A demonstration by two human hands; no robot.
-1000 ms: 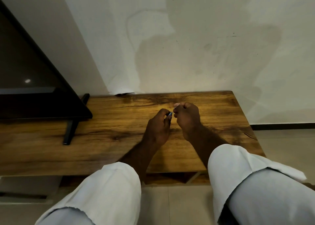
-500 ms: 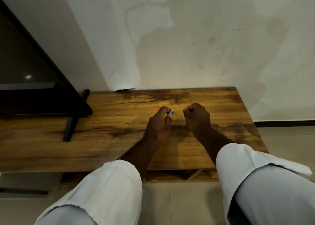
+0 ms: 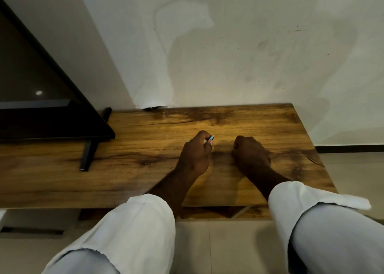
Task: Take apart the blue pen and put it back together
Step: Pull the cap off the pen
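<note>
Blue pen [image 3: 209,139] pinched in left hand [image 3: 195,155]; right hand [image 3: 250,154] fisted apart.

A long wooden table [image 3: 145,170] with dark grain streaks stood against a stained, off-white wall [image 3: 228,45]. On its left end sat a black television [image 3: 31,91], resting on a slim black leg [image 3: 88,155]. Pale floor tiles [image 3: 218,248] lay below, and a dark baseboard [image 3: 349,148] ran along the wall at right.
</note>
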